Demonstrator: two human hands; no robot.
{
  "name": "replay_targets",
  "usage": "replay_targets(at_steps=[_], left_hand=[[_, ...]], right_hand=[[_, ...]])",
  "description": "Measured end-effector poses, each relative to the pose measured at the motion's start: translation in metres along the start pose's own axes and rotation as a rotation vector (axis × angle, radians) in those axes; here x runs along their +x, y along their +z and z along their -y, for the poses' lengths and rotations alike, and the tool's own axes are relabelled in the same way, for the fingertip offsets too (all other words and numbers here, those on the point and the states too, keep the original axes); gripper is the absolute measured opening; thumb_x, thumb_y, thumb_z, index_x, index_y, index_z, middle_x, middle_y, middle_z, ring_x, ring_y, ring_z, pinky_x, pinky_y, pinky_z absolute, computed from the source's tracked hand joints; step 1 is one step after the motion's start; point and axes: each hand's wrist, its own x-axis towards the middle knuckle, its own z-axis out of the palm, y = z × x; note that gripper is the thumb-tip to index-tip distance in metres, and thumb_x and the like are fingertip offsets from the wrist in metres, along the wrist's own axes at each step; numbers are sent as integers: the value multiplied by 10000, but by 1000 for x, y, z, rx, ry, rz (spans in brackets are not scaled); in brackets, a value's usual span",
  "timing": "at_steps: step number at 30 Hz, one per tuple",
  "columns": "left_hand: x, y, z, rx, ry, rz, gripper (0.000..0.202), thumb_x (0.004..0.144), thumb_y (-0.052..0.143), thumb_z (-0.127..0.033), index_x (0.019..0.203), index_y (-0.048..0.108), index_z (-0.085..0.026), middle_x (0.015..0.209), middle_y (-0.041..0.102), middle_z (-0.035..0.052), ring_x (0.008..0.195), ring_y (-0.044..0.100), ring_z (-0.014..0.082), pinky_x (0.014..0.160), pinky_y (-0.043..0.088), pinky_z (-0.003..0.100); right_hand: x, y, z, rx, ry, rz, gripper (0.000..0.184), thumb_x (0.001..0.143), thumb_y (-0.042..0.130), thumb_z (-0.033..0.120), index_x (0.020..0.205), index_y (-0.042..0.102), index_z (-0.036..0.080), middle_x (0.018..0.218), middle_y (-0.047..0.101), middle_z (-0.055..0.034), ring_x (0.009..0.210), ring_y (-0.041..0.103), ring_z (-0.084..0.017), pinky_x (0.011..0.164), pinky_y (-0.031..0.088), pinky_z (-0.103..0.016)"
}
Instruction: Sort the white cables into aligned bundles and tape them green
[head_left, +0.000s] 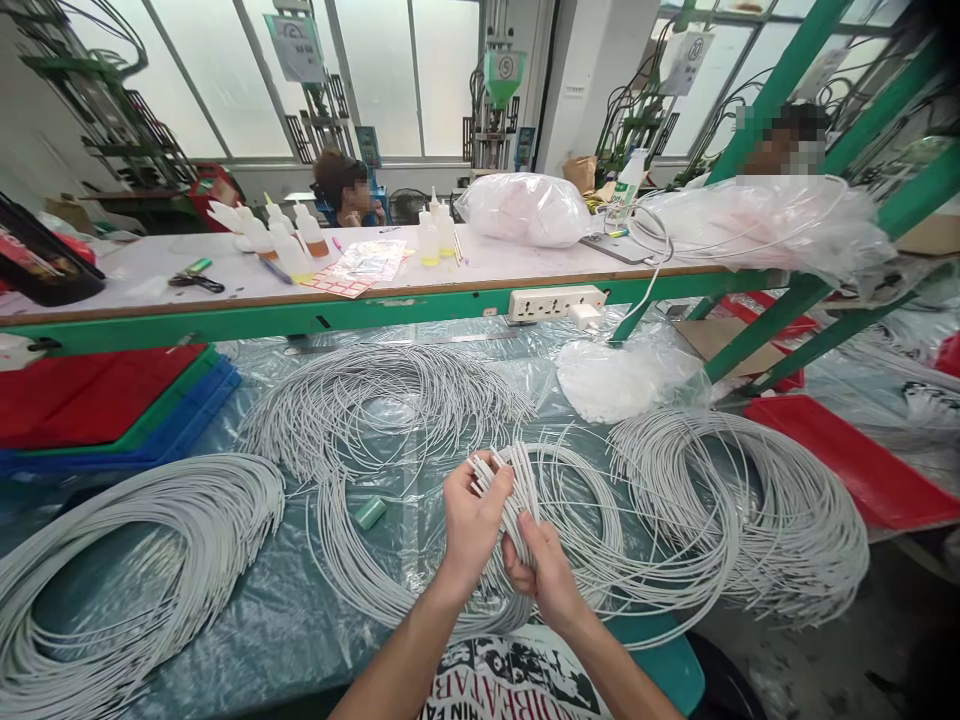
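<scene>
Both of my hands are closed around a bundle of light grey cables point(527, 480), its cut ends pointing up and away from me. My left hand point(474, 510) wraps the upper left of the bundle, thumb across the front. Lower down on the right, my right hand point(546, 570) grips the same strands with the thumb on top. The cables trail off into loose loops point(352, 560) on both sides of my hands. A small green roll point(370, 513) lies inside the left loop.
Large cable coils lie at left point(247, 520), back point(300, 400) and right point(817, 520) on the plastic-covered table point(277, 610). Stacked trays point(97, 400) stand at left, a red tray point(862, 460) at right. Bottles point(431, 240) and a power strip point(551, 304) are on the shelf. Two people are beyond.
</scene>
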Motion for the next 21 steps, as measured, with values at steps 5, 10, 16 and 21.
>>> replay_targets(at_steps=[5, 10, 16, 21], left_hand=[[2, -4, -2, 5, 83, 22, 164, 831, 615, -297, 746, 581, -161, 741, 585, 3, 683, 511, 123, 659, 406, 228], [1, -2, -1, -224, -47, 46, 98, 822, 613, -271, 853, 579, -184, 693, 543, -21, 622, 484, 107, 618, 402, 217], [0, 1, 3, -353, -180, 22, 164, 792, 629, -263, 935, 627, -183, 675, 513, -32, 576, 472, 92, 548, 383, 199], [-2, 1, 4, -300, -173, -2, 242, 770, 718, -357, 900, 620, -178, 718, 548, -26, 591, 471, 78, 557, 388, 190]], right_hand=[[1, 0, -1, 4, -7, 0, 654, 760, 571, 764, 545, 490, 152, 406, 204, 102, 358, 104, -22, 377, 60, -205], [1, 4, -2, -16, -6, -7, 659, 758, 565, 769, 539, 485, 153, 395, 200, 103, 357, 109, -23, 377, 69, -204], [2, 5, -3, -20, -3, 8, 663, 751, 565, 777, 541, 483, 154, 390, 195, 106, 353, 107, -22, 374, 66, -202], [2, 6, -3, -8, -12, 26, 654, 759, 571, 765, 541, 482, 154, 390, 197, 107, 348, 101, -19, 368, 63, -198]])
